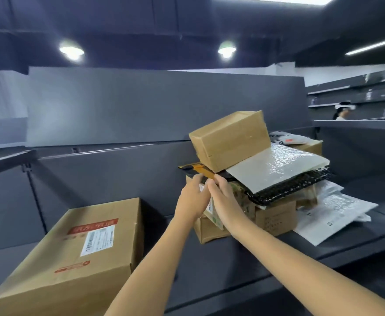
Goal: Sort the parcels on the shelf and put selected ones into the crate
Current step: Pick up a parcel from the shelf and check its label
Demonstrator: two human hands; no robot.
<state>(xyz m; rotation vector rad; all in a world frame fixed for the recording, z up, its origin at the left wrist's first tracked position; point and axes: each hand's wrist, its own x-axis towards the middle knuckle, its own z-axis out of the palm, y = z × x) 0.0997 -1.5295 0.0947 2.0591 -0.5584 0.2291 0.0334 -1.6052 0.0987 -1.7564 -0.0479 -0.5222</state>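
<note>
Reaching up to the pile of parcels on the dark shelf (255, 254), I have both hands at its near left corner. My left hand (193, 199) and right hand (224, 199) sit side by side, almost touching. Their fingers curl onto the top edge of a printed box (213, 212) with a white label, which shows in the gap between them. That box lies low in the pile, under a black padded envelope (289, 188). On that lie a white padded envelope (278, 169) and a tilted small brown box (230, 139). White plastic bags (332, 213) lie flat to the right. A large carton (77, 254) with a red-and-white label stands well apart at lower left.
</note>
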